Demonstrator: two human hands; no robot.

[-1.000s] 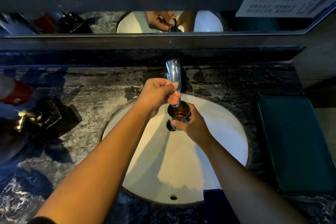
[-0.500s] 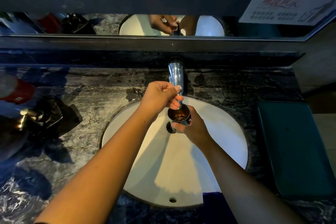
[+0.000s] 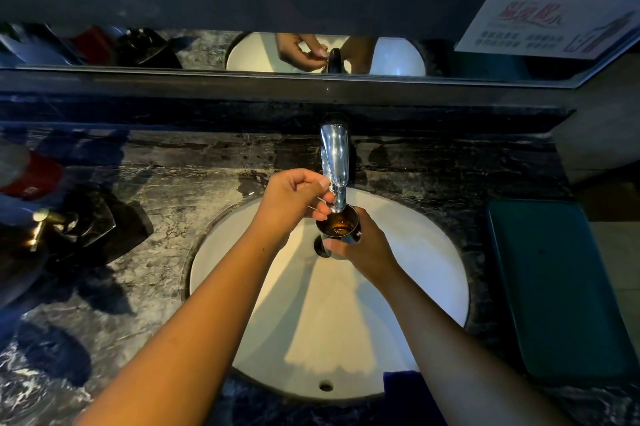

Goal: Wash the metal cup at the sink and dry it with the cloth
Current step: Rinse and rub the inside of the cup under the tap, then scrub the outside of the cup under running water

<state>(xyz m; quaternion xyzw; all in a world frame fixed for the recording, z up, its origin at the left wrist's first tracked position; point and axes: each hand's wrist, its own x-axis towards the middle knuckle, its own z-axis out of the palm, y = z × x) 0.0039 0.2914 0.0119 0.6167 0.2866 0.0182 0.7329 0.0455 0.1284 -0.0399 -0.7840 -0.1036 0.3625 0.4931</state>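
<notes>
Head view: my right hand is wrapped round the small shiny metal cup, fingers curled on its wall and thumb on the near side. The cup is upright, mouth up, with its rim right under the tip of the chrome faucet spout. It sits over the far middle of the round white sink basin, just above the dark drain. There's an amber glint inside the cup; I can't tell if that is water or a reflection.

My left hand is just left of the cup, fingers curled in, thumb tip and fingertips against the left side of the spout end. Touching for sure, but I can't tell if it actually grips.

The basin is set into a dark veined marble countertop. A dark blue cloth lies at the near rim of the basin, partly under my right forearm. A teal rectangular tray sits on the counter well to the right. On the left there's a black angular dispenser with a brass nozzle, and a red-and-white object behind it, blurred. A mirror strip at the back reflects both hands and the basin, and a white printed card leans at top right.
</notes>
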